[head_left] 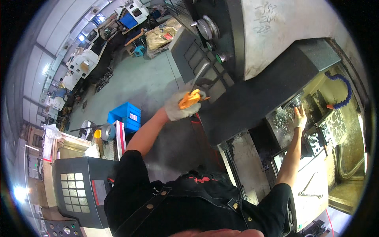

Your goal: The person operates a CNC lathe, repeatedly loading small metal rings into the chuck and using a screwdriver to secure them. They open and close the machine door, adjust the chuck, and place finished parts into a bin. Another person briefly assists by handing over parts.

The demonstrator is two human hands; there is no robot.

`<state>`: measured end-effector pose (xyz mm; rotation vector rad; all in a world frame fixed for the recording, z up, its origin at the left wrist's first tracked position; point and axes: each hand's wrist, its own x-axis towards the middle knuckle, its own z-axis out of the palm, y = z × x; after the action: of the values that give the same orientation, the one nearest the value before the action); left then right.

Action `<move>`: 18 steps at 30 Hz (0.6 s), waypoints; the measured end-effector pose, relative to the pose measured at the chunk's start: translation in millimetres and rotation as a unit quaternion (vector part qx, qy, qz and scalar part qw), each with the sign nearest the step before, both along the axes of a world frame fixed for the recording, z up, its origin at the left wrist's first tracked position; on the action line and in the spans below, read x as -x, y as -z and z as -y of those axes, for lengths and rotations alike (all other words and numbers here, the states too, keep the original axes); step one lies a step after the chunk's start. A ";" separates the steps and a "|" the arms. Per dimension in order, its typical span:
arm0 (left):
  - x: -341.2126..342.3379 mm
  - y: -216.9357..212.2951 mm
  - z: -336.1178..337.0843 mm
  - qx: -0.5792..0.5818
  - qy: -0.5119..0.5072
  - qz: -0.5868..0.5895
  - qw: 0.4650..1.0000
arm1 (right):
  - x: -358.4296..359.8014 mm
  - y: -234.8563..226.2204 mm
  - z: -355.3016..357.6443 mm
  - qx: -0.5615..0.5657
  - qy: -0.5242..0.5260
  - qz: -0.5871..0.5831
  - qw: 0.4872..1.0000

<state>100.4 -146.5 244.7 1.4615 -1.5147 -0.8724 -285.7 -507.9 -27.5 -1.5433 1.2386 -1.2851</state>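
starting at the far left, swallowed by the black fisheye rim, and straight into a glaring lamp [20,193] washing out the wall around it. next, a dark grey cabinet [87,166] with a gridded window, cut across by the black sleeve [130,173]. up beyond, a row of white machines [83,65], small and hard to separate one from another. then a blue crate [134,123] on the floor, contents impossible to make out. and here, well out in front of the body, the left hand [175,108], in a pale glove, fingers curled round an orange cloth-like bundle [190,99]! bundle right at the finger side of the fist, partly covered, exact shape lost in the folds. rising just above, a thin bent metal rod [200,75], lower end hidden by hand and bundle; cannot tell how firmly gripped. moving right, past a broad black machine cover [252,94], down to a speckled metal block [282,124]. just above that, a round metal part [294,103], half lost in shadow and glare. and close against it, the right hand [300,117], pale-palmed, fingers reaching up along its right side; part just beyond the fingertips or touching, cannot tell, nor whether gripped. below, a spanner [311,194] on a pale surface. last, a blue segmented hose [348,89], curving down to an orange nozzle [330,106].
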 end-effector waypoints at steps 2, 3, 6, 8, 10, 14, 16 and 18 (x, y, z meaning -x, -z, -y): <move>6.2 -15.3 6.5 -0.043 -0.027 -0.043 0.998 | -9.3 -22.9 -21.6 -0.088 0.010 0.025 0.996; 7.5 -21.3 10.7 -0.024 -0.017 0.009 1.000 | -6.1 -32.2 -30.1 -0.131 0.025 0.038 0.990; -4.2 -14.8 8.0 0.031 0.025 0.109 0.993 | -5.7 -22.9 -29.0 -0.085 0.008 0.037 0.996; -18.9 -1.7 6.1 0.096 0.102 0.127 0.982 | -14.2 -58.3 -44.9 -0.150 0.040 0.044 0.987; -17.3 0.5 10.6 0.138 0.191 0.047 0.971 | -10.3 -37.5 -32.7 -0.130 0.026 0.044 0.990; -37.4 -0.9 21.4 0.083 0.235 -0.186 0.951 | -10.2 -40.5 -27.2 -0.206 0.040 0.024 0.978; -62.9 17.6 24.3 0.067 0.186 -0.168 0.966 | -13.0 -45.6 -32.5 -0.221 0.064 0.054 0.972; -78.8 20.5 38.2 0.086 0.114 -0.034 0.989 | -3.2 -43.8 -25.9 -0.244 0.019 0.102 0.964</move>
<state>179.2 -184.7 224.2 1.1388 -1.6836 -0.8913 -282.5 -482.0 16.4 -1.0146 1.3304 -1.0292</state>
